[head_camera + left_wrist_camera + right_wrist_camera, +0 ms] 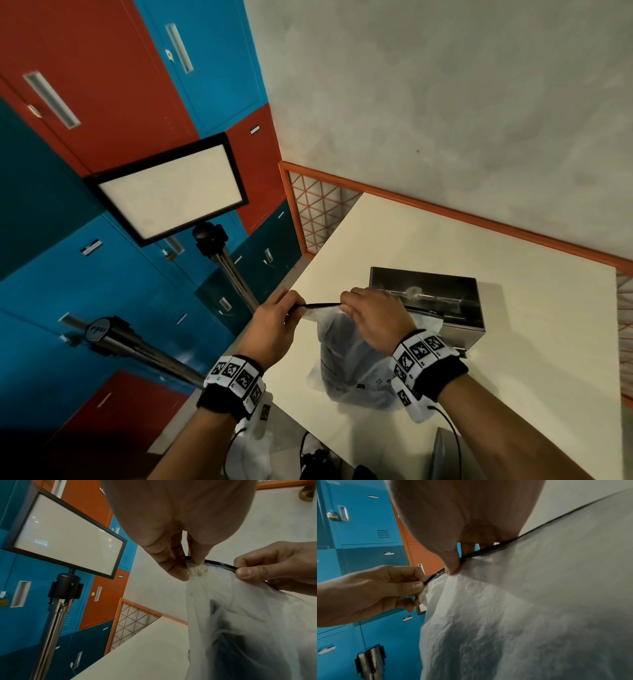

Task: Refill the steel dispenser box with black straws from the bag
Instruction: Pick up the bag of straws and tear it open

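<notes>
A translucent white plastic bag (pixel 349 363) stands on the cream table (pixel 513 359), with a black strip (pixel 322 304) running along its top edge. My left hand (pixel 297 308) pinches the bag's left top corner and the strip's end. My right hand (pixel 346 305) pinches the strip a little further right. The left wrist view shows the left hand (pixel 190 569), the strip (pixel 219 563), the right hand (pixel 240 573) and dim dark contents inside the bag (pixel 257 615). The steel dispenser box (pixel 428 284) sits just behind the bag, partly hidden by my right hand.
Beyond the table's left edge stand a light panel on a stand (pixel 171 188) and a steel post (pixel 102 332), with coloured lockers (pixel 102 85) behind. An orange-framed rail (pixel 479 219) borders the table's far side. A grey flat object (pixel 442 455) lies at the near edge.
</notes>
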{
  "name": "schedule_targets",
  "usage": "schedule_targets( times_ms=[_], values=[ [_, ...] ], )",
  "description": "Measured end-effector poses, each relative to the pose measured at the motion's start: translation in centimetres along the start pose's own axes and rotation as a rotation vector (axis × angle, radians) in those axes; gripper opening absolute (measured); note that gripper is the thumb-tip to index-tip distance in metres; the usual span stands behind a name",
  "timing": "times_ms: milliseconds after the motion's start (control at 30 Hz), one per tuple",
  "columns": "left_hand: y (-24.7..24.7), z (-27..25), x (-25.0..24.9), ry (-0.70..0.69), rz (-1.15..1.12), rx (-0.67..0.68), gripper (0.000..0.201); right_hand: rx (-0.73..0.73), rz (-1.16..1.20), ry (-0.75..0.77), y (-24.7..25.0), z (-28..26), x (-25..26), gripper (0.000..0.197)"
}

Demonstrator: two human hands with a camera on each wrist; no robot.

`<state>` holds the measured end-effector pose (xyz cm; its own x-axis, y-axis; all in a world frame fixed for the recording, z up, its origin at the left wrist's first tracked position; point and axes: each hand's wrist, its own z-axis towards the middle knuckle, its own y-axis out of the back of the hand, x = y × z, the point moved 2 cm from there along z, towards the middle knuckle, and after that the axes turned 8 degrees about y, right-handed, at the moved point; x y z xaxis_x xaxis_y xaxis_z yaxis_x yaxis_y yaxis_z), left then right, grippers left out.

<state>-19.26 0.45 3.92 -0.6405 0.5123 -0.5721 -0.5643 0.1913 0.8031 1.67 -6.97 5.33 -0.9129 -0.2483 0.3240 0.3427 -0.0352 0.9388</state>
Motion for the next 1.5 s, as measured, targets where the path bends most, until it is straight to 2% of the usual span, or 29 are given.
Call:
schedule_targets(
  times_ms=[367,800,967,1300,1500],
  values=[
    [0.4,-0.2,0.2,-0.037,-0.020,-0.001,0.005,0.021,0.030,-0.002,0.1,-0.2,-0.1,0.018],
    [0.5,-0.1,0.5,-0.008,-0.011,-0.002,0.006,0.019,0.070,-0.007,0.1,0.2,-0.9,0.020],
    [0.1,0.0,0.1,-0.038,-0.027,-0.003,0.005,0.017,0.112,0.034,-0.3,0.5,-0.9,0.015],
    [-0.2,0.3,-0.4,-0.066,-0.032,-0.009,0.005,0.010,0.092,0.079,-0.9,2.5,0.4,0.023],
    [-0.1,0.3,-0.9,-0.074,-0.047,0.004,0.021,-0.017,0.092,0.065,-1.2,2.6,0.2,0.017]
  ],
)
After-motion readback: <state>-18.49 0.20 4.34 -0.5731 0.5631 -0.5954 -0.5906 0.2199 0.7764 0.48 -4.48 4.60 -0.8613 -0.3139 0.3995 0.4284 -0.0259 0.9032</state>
